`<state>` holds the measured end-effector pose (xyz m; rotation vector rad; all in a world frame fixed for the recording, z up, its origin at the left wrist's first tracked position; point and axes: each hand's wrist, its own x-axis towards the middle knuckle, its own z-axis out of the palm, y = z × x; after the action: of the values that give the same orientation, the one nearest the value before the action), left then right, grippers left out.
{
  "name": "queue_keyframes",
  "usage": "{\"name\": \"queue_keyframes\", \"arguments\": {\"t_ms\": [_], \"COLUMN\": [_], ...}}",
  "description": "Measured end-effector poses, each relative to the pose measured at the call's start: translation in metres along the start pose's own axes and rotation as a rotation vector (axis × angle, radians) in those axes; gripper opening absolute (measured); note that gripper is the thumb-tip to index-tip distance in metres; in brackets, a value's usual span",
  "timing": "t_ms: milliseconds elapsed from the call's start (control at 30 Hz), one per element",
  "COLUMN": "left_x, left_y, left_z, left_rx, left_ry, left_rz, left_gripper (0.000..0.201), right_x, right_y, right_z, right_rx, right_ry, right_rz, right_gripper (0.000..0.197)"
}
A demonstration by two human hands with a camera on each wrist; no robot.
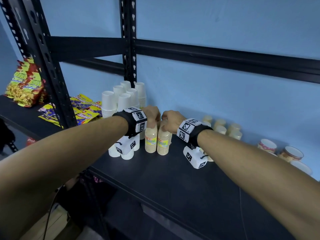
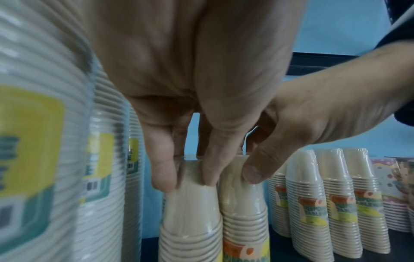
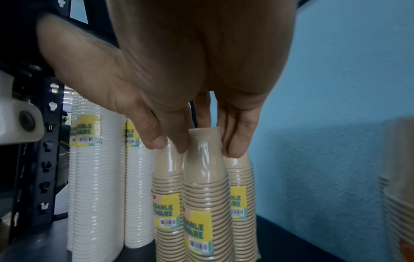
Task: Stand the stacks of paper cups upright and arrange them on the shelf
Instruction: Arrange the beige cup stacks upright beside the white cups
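Observation:
Two beige wrapped cup stacks stand upright side by side on the black shelf (image 1: 173,181). My left hand (image 1: 153,118) (image 2: 186,177) grips the top of the left beige stack (image 1: 151,141) (image 2: 190,212) from above. My right hand (image 1: 167,121) (image 3: 197,147) pinches the top of the right beige stack (image 1: 163,143) (image 3: 205,186), its thumb touching the left stack (image 3: 167,186). A third beige stack (image 3: 240,186) stands just behind them. Tall white cup stacks (image 1: 124,97) (image 3: 98,177) stand upright at the left.
More beige stacks (image 1: 222,128) (image 2: 325,203) stand along the blue wall to the right. Patterned cup packs (image 1: 266,146) lie further right. A black upright post (image 1: 129,49) rises behind the white stacks. Snack packets (image 1: 26,84) fill the neighbouring shelf on the left.

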<state>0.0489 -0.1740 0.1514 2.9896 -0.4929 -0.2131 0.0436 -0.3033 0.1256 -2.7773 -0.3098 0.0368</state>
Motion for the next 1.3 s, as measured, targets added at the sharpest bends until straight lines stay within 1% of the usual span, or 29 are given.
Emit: {"name": "queue_keyframes", "arguments": {"t_ms": [167,267,433,600,800,1000,1133,1300], "left_x": [-0.004,-0.008,-0.012,-0.017,-0.021,-0.018,-0.014,-0.007], "left_y": [-0.001,0.002,0.003,0.011,0.036,0.07,0.093,0.115], "left_z": [0.001,0.002,0.004,0.002,-0.001,0.0,0.003,0.01], "left_rx": [-0.035,-0.022,-0.032,-0.034,-0.022,-0.048,-0.073,-0.079], "left_ry": [0.026,0.054,0.06,0.058,0.067,0.077,0.09,0.08], "left_rz": [0.016,0.026,0.039,0.072,0.144,0.229,0.281,0.341], "left_gripper": [0.044,0.042,0.039,0.034,0.033,0.032,0.03,0.031], "right_x": [-0.006,-0.01,-0.021,-0.036,-0.059,-0.084,-0.099,-0.114], "right_y": [-0.001,-0.001,0.0,0.004,0.016,0.034,0.052,0.071], "right_z": [0.001,0.003,0.004,-0.002,-0.019,-0.037,-0.045,-0.049], "right_rx": [-0.006,-0.01,-0.007,-0.023,-0.03,-0.073,-0.075,-0.077], "right_ry": [0.002,0.025,0.056,0.06,0.046,0.069,0.095,0.127], "right_rz": [0.008,0.018,0.036,0.073,0.162,0.254,0.326,0.35], "right_gripper": [0.038,0.038,0.032,0.034,0.035,0.031,0.034,0.028]}}
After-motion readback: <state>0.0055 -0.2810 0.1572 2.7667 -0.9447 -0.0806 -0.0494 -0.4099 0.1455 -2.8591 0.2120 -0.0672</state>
